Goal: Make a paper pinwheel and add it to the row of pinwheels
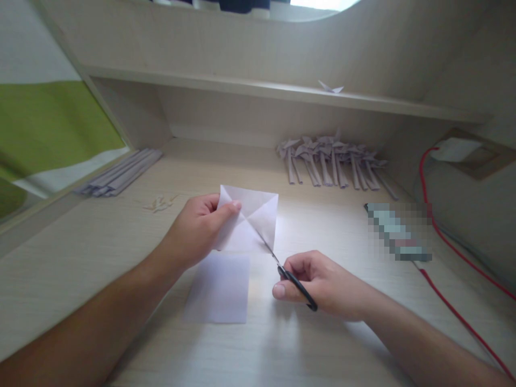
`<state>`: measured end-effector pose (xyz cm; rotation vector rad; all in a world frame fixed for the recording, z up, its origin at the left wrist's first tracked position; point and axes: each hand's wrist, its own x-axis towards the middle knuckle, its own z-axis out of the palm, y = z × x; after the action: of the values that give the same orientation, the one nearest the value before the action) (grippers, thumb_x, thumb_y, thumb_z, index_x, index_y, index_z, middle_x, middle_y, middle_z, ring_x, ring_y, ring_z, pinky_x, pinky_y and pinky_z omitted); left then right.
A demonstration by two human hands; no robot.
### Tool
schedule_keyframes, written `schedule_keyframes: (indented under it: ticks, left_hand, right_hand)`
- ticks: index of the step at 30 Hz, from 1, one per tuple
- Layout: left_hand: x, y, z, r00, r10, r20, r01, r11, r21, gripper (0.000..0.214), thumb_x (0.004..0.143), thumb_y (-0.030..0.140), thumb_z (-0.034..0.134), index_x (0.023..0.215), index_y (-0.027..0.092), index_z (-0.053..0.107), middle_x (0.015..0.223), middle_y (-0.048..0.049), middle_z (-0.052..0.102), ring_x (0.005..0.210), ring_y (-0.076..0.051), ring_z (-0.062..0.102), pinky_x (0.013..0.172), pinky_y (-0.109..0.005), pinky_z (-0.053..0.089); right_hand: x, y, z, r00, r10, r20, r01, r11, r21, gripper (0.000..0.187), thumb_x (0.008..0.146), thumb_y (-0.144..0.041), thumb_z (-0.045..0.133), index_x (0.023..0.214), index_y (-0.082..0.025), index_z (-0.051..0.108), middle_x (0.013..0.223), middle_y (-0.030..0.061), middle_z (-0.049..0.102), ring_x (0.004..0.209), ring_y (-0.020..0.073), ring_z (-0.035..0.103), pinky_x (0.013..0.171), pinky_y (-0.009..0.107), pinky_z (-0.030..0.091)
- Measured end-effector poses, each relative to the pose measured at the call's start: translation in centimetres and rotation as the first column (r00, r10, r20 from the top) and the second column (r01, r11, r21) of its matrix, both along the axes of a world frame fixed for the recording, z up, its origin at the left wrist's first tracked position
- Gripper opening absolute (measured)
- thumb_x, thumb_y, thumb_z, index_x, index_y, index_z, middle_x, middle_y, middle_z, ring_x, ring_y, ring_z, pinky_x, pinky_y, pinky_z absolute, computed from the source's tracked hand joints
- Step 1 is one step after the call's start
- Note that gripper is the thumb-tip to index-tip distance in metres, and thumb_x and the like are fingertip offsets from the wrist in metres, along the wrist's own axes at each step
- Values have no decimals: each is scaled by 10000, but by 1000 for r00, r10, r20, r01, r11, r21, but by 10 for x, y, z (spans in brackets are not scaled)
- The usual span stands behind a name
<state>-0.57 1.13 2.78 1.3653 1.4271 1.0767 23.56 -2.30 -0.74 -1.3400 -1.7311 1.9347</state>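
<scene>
My left hand (pixel 197 228) pinches the left side of a white paper square (pixel 258 217) creased along both diagonals and holds it up above the desk. My right hand (pixel 318 285) is closed round the black handles of small scissors (pixel 288 271). Their blades lie along one diagonal crease, running from the paper's lower right corner toward its centre. A second white paper square (pixel 220 287) lies flat on the desk below the raised one.
Several folded paper pinwheels on sticks (pixel 332 161) lie at the back right. A bundle of rolled paper sticks (pixel 119 174) rests at the back left. Small paper scraps (pixel 159 203), a tube (pixel 397 231) and a red cable (pixel 455 312) are on the desk; a paper scrap (pixel 330 87) sits on the shelf.
</scene>
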Motion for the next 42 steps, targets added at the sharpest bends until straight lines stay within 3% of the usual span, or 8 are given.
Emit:
schedule_keyframes:
  ticks: [8,24,42]
  left_hand:
    - [-1,1,-1,1000,-1,10,1,1000,-5,323,792,443,714,631,179,616,513,30,516,415,-101,411,362,-202,256]
    - [1,0,-4,999,-33,7,33,998,-55,349,815,470,705,657,172,618,546,24,529,439,-102,430,397,-204,280]
    - [3,-1,-6,997,-28,72,29,999,-16,324,837,432,702,669,166,625,534,30,538,435,-96,437,385,-188,285]
  right_hand:
    - [-1,3,0,999,2,45,-3,999,34,548,761,-599,831,637,-199,477,571,-74,359,543,85,286,497,282,186]
    - [-1,2,-1,998,-4,68,1,998,56,554,768,-611,821,631,-202,473,560,-76,351,536,86,282,497,286,185]
    - [0,4,-7,999,-32,37,30,997,66,546,771,-609,824,626,-193,502,550,-71,385,523,82,304,492,280,197]
